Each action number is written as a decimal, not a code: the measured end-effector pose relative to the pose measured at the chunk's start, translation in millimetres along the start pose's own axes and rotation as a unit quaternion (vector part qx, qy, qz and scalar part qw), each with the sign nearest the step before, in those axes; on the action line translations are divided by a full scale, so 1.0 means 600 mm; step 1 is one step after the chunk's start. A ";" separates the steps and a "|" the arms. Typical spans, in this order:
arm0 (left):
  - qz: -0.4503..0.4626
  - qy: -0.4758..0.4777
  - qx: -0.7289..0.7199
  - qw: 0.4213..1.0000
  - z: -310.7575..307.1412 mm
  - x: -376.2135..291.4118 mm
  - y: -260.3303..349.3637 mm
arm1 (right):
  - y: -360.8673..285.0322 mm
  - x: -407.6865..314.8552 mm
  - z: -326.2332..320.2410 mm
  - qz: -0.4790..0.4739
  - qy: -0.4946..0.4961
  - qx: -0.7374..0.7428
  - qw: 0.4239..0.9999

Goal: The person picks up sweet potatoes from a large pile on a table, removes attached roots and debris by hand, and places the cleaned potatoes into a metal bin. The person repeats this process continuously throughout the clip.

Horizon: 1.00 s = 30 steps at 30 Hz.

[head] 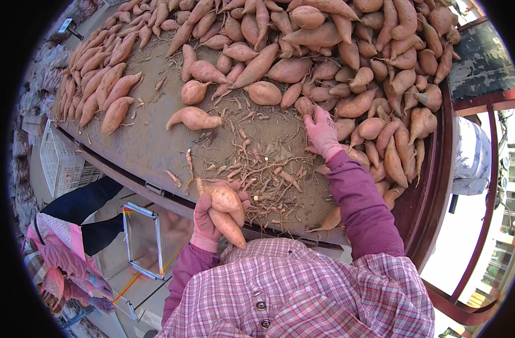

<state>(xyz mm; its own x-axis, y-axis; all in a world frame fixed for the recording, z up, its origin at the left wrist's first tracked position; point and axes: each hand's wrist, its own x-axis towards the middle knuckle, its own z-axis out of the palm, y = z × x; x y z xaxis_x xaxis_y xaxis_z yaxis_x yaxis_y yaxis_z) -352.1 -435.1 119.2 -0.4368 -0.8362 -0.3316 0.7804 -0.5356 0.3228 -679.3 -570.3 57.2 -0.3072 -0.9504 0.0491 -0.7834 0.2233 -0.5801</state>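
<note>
My left hand, in a pink work glove, holds several sweet potatoes low over the near edge of the metal truck bed. My right hand, gloved the same way, reaches to the right-hand part of the large heap of sweet potatoes. Its fingertips touch a small round sweet potato; whether they grip it cannot be told. Between the hands lie thin broken roots and trimmings. A single curved sweet potato rests on the bed beyond my left hand.
More sweet potatoes lie at the bed's left side. White plastic crates stand below that edge. At the lower left a person in pink is beside a metal-framed clear bag. Dark red rails border the right side.
</note>
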 end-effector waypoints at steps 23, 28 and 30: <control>0.001 0.110 -0.021 0.994 0.020 -0.025 -0.014 | -0.050 0.182 0.038 -0.164 -0.247 -0.385 0.874; -0.010 0.041 -0.013 0.999 -0.013 -0.032 -0.014 | -0.092 0.069 -0.070 -0.338 -0.116 -0.157 0.921; -0.033 0.032 -0.011 0.999 -0.009 -0.023 -0.012 | -0.120 0.005 -0.105 -0.053 -0.325 0.368 0.869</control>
<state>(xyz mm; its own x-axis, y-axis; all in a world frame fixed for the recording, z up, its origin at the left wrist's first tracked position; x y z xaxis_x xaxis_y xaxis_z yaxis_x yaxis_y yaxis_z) -349.4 -419.2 116.8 -0.4594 -0.7895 -0.4070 0.7608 -0.5863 0.2785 -657.7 -575.5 150.6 0.3034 -0.9322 -0.1971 -0.1566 0.1553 -0.9754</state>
